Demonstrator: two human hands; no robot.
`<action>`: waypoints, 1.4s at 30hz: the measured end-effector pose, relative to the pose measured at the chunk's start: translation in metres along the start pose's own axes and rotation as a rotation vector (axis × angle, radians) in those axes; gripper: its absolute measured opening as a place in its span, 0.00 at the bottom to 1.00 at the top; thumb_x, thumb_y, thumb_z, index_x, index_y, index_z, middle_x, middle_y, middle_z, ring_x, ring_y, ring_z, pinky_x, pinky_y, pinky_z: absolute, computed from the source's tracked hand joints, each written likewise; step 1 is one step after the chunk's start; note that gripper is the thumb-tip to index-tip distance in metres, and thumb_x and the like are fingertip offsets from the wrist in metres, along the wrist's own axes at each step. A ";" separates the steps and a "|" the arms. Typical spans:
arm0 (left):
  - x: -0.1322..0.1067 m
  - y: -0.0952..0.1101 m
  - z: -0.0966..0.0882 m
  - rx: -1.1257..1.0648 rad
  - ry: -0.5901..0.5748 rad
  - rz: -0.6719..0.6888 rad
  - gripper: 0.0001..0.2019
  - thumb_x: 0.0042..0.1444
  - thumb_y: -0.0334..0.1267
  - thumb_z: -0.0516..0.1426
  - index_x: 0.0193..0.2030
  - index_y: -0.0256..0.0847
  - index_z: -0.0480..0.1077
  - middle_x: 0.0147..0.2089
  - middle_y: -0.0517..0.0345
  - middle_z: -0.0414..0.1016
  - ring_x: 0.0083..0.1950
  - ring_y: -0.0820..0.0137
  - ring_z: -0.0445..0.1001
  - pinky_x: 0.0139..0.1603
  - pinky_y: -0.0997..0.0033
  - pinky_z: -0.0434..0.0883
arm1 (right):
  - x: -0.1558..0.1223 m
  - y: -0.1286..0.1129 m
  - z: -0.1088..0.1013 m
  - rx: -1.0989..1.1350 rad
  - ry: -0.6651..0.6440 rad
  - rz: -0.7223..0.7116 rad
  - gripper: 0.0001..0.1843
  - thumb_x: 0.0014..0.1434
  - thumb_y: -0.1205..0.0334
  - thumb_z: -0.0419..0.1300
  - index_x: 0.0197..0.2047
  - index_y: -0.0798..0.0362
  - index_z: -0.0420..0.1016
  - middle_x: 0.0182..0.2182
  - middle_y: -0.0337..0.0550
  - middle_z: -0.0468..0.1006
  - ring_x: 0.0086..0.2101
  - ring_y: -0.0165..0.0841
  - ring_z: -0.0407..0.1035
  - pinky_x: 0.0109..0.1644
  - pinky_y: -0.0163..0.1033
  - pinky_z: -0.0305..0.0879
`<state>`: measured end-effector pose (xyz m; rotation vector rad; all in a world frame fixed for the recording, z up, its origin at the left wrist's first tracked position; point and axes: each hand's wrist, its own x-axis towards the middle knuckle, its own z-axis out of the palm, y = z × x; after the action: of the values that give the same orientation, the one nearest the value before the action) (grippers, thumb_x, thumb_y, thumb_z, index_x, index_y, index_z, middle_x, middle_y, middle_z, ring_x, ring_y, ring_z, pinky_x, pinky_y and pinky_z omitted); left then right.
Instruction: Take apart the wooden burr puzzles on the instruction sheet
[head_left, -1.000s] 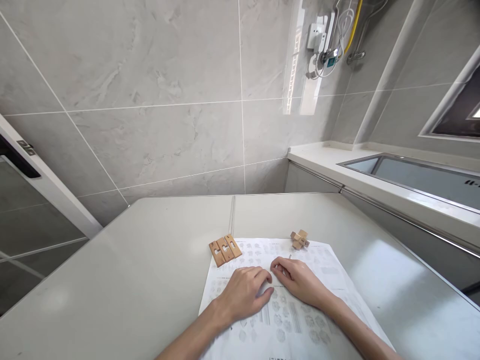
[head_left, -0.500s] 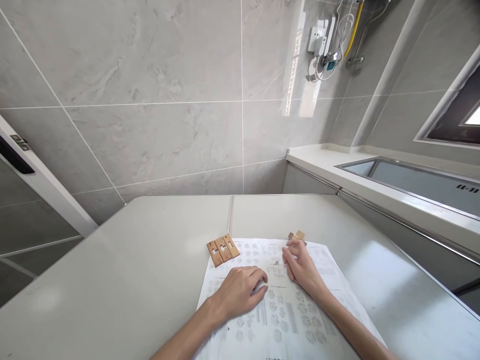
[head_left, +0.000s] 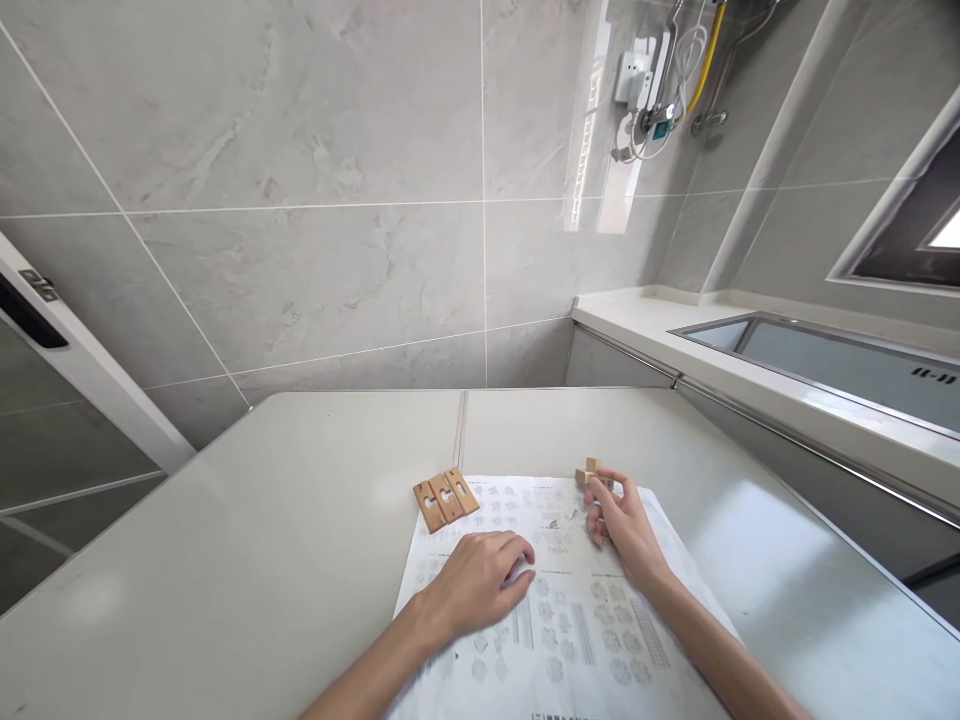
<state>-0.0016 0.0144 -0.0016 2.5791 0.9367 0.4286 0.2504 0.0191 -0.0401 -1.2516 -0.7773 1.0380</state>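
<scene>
My left hand point(head_left: 487, 580) rests on the printed sheet point(head_left: 555, 620), its fingers loosely bent and the thumb apart, holding nothing. At the sheet's far right edge, my right hand point(head_left: 626, 530) has its thumb and index finger around part of a small wooden puzzle block point(head_left: 583, 477). The fingers partly cover that block, which looks made of several light and darker wooden pieces. Near the sheet's far left corner lie three flat wooden puzzle pieces point(head_left: 445, 499), side by side, with cut-out slots and small dark marks.
The sheet, with grey diagrams, lies on a pale table point(head_left: 225, 560) with a seam across its top. To the right runs a white counter point(head_left: 637, 315) with a sink point(head_left: 840, 360). A tiled wall point(head_left: 315, 290) stands behind, and a door frame point(head_left: 97, 370) is at left.
My right hand has shifted right and turned, its thumb and index finger now around the wooden block, which sits at a different angle. My left hand and the flat pieces have stayed put.
</scene>
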 end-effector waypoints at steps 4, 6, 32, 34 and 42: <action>0.000 0.002 -0.001 -0.030 -0.014 -0.035 0.06 0.66 0.36 0.57 0.46 0.43 0.75 0.35 0.60 0.76 0.34 0.66 0.74 0.39 0.67 0.68 | -0.002 -0.003 0.002 -0.019 -0.071 0.004 0.26 0.65 0.31 0.61 0.41 0.47 0.66 0.26 0.30 0.67 0.19 0.25 0.59 0.18 0.30 0.57; -0.001 0.003 0.000 -0.105 -0.002 -0.107 0.07 0.67 0.39 0.58 0.49 0.44 0.74 0.36 0.60 0.76 0.35 0.66 0.74 0.40 0.66 0.68 | -0.006 -0.007 0.004 0.007 -0.167 0.015 0.27 0.67 0.31 0.60 0.37 0.47 0.64 0.25 0.29 0.64 0.19 0.24 0.56 0.18 0.30 0.53; 0.004 0.011 -0.014 -0.568 0.142 -0.130 0.19 0.52 0.44 0.69 0.50 0.43 0.73 0.41 0.60 0.81 0.40 0.65 0.77 0.44 0.67 0.72 | -0.027 -0.021 0.011 -0.071 -1.190 0.232 0.25 0.66 0.39 0.67 0.39 0.56 0.78 0.28 0.40 0.81 0.20 0.27 0.69 0.23 0.32 0.61; 0.003 0.011 -0.015 -0.565 0.145 -0.137 0.20 0.52 0.43 0.70 0.49 0.43 0.73 0.40 0.61 0.80 0.39 0.66 0.76 0.43 0.68 0.72 | -0.026 -0.018 0.011 -0.114 -1.148 0.170 0.24 0.66 0.39 0.66 0.38 0.55 0.79 0.22 0.35 0.77 0.18 0.26 0.65 0.24 0.33 0.60; -0.002 0.006 -0.017 -0.521 0.130 -0.165 0.23 0.51 0.50 0.72 0.49 0.44 0.72 0.42 0.59 0.80 0.42 0.64 0.75 0.43 0.69 0.71 | -0.034 -0.020 0.017 -0.241 -0.953 -0.012 0.21 0.66 0.43 0.67 0.32 0.52 0.80 0.20 0.33 0.70 0.20 0.27 0.61 0.26 0.35 0.58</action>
<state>-0.0064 0.0133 0.0156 2.0090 0.9256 0.6952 0.2268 -0.0059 -0.0152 -0.8969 -1.6653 1.5800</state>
